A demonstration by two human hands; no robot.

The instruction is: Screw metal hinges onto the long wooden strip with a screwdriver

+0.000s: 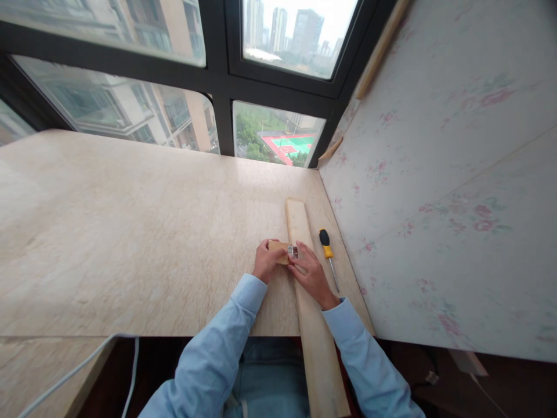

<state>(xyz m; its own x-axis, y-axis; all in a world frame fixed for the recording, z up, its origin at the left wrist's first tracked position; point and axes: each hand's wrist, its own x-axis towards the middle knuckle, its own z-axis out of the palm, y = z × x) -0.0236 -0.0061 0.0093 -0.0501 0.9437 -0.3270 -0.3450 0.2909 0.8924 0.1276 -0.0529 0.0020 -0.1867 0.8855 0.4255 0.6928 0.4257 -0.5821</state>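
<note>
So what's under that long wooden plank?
The plank lies on the marble sill, its near end jutting past the edge over the person's lap. The right hand rests on it, pressing a small metal hinge. Whatever lies beneath the plank is hidden.

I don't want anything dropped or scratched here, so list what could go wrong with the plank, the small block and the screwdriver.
1. The long plank overhangs the marble sill's near edge toward the lap; with only the right hand on it, it could tip or slide off.
2. The small wooden block and metal hinge are held by fingertips alone, left hand bracing, and may shift.
3. The screwdriver lies loose by the wall and could roll.
</note>
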